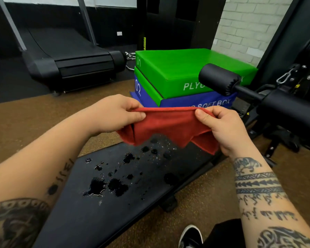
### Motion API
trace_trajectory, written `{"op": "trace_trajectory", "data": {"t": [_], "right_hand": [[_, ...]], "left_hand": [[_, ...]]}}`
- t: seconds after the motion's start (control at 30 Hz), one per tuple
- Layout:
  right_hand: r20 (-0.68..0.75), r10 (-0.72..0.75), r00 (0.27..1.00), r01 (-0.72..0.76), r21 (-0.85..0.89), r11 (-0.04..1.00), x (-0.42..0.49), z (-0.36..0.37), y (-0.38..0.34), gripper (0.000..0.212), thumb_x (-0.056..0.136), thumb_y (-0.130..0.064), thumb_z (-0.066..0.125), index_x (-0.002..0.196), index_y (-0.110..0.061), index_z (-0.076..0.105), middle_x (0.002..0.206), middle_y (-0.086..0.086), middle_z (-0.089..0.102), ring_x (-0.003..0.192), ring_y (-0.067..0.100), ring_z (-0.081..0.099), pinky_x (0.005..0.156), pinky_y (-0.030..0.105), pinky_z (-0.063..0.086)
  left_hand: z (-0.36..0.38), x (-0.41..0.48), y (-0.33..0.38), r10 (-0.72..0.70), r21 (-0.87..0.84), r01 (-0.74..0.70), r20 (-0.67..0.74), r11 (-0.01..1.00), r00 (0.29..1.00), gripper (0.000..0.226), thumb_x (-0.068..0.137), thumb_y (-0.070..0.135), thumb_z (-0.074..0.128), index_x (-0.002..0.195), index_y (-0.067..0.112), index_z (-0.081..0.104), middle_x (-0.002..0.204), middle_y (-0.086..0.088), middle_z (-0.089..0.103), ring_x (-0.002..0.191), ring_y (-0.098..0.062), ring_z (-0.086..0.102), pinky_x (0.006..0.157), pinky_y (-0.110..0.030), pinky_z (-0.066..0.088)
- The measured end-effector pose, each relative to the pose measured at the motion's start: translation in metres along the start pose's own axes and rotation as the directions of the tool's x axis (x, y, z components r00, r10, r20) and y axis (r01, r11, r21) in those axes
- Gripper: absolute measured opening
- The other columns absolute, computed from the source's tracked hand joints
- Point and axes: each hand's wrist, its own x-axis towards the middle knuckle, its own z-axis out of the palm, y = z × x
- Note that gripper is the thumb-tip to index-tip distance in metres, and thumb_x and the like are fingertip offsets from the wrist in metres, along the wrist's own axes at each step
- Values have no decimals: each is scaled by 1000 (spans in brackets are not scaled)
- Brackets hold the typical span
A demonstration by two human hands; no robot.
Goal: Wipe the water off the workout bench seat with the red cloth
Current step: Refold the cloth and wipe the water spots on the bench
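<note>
A red cloth (pixel 168 127) hangs folded in the air above the far end of the black bench seat (pixel 100 217). My left hand (pixel 115 113) pinches its upper left edge and my right hand (pixel 224 127) grips its upper right edge, stretching the top fold between them. The cloth's lower edges dangle just above the seat without pressing on it. Water puddles and droplets (pixel 106 187) lie across the middle of the seat, below and nearer to me than the cloth.
A green and blue stack of plyo soft boxes (pixel 177 76) stands behind the bench. A black padded roller on a bar (pixel 220 81) juts in from the right. A treadmill (pixel 70 56) sits at the back left. My shoe (pixel 191 237) rests on the brown floor.
</note>
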Motion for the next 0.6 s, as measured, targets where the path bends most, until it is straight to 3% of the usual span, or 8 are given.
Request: {"op": "trace_trajectory", "data": {"t": [0.07, 0.13, 0.2, 0.27, 0.33, 0.4, 0.5, 0.6], "right_hand": [[-19, 37, 999, -36, 60, 998, 2, 1, 1, 15, 87, -22, 74, 73, -16, 71, 71, 2, 66, 64, 13, 59, 61, 24, 48], [-13, 88, 996, -86, 130, 988, 3, 2, 2, 13, 91, -19, 69, 77, -16, 69, 73, 7, 65, 63, 16, 58, 59, 27, 48], [11, 122, 992, -123, 159, 980, 5, 4, 2, 13, 93, -17, 66, 80, -18, 68, 69, 3, 64, 58, 15, 57, 55, 28, 46], [27, 159, 987, -161, 237, 958, 6, 6, 2, 10, 94, -12, 64, 87, -18, 68, 71, -2, 68, 61, 11, 60, 57, 26, 51], [37, 191, 981, -193, 325, 926, 6, 8, 2, 8, 93, -8, 64, 91, -15, 68, 74, 0, 70, 64, 11, 63, 63, 26, 55], [25, 201, 979, -197, 359, 912, 7, 11, 3, 8, 91, -4, 65, 89, -12, 67, 71, 1, 71, 63, 12, 64, 65, 28, 57], [-34, 162, 986, -145, 289, 946, 8, 10, 10, 13, 90, -2, 66, 88, -15, 69, 75, 1, 73, 68, 11, 66, 69, 26, 57], [-54, 137, 989, -122, 219, 968, 12, 8, 14, 18, 94, -2, 61, 95, -17, 71, 82, 2, 75, 69, 12, 68, 66, 25, 57]], "left_hand": [[-2, 1, -4, 9, -86, -12, -38, 996, 999, 15, 84, 32, 77, 85, 20, 68, 69, 3, 68, 55, -10, 58, 62, -31, 49], [-7, 2, -8, 17, -6, -17, -50, 1000, 999, 22, 76, 35, 83, 82, 20, 67, 67, 5, 65, 53, -3, 54, 56, -21, 46], [-11, 1, -11, -9, -6, 9, -51, 1000, 999, 28, 74, 39, 84, 80, 19, 66, 65, 4, 63, 52, -5, 53, 54, -22, 44], [-10, -4, -14, -41, -263, 32, -28, 964, 999, 38, 70, 49, 83, 74, 17, 63, 60, 5, 59, 50, -8, 51, 53, -25, 40], [-3, -9, -17, -65, -586, 82, 49, 806, 997, 49, 60, 63, 82, 72, 17, 68, 64, 5, 67, 52, -10, 60, 53, -24, 47], [3, -12, -19, -43, -741, 123, 126, 660, 991, 53, 55, 69, 72, 71, 19, 77, 75, -2, 76, 64, -14, 72, 59, -26, 57], [0, -13, -25, -44, -756, 216, 241, 618, 970, 75, 42, 77, 76, 83, 14, 79, 86, -9, 77, 76, -17, 75, 65, -29, 59], [-10, -18, -35, -80, -621, 287, 339, 729, 937, 89, 41, 68, 88, 103, 6, 74, 106, -14, 74, 89, -23, 71, 78, -33, 58]]}}
